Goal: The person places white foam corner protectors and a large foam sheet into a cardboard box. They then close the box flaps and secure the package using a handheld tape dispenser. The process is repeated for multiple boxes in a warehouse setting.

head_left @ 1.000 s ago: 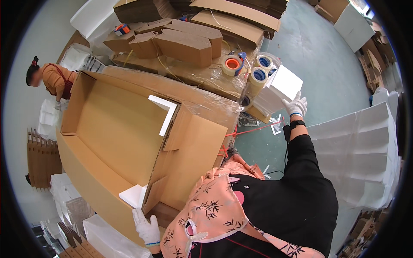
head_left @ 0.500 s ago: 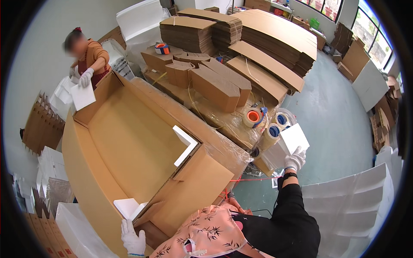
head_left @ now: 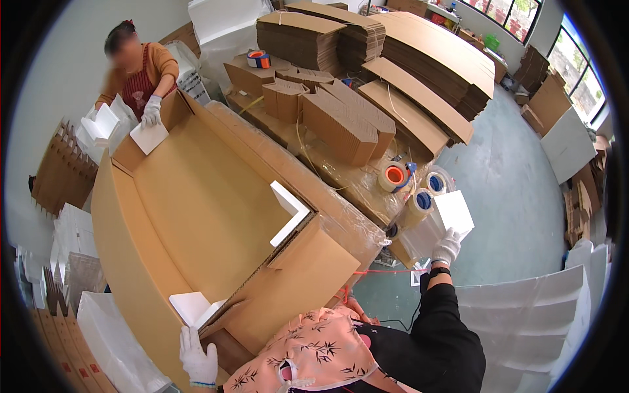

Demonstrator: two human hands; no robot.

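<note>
A long, open cardboard box (head_left: 196,183) stretches away from me. My left hand (head_left: 198,359), in a white glove, rests flat with fingers stretched at the box's near left corner, beside a white foam corner piece (head_left: 192,308). Another foam corner piece (head_left: 292,215) sits upright in the near right corner. Off to the right, my gloved right hand (head_left: 447,247) grips the lower edge of a white foam piece (head_left: 453,213), next to the tape rolls (head_left: 419,202). The fingertips behind that piece are partly hidden.
Across the box a co-worker (head_left: 141,78) holds a white foam piece (head_left: 101,124) and sets a white panel (head_left: 149,136) at the far corner. Stacked cardboard (head_left: 426,52), folded cardboard pieces (head_left: 341,121) and a tape dispenser (head_left: 394,175) cover the table. White foam sheets (head_left: 531,327) stand at lower right.
The co-worker has leaned in, bringing the white panel down to the box's far corner, and a foam piece now shows in the other hand. My hands stay at nearly the same places.
</note>
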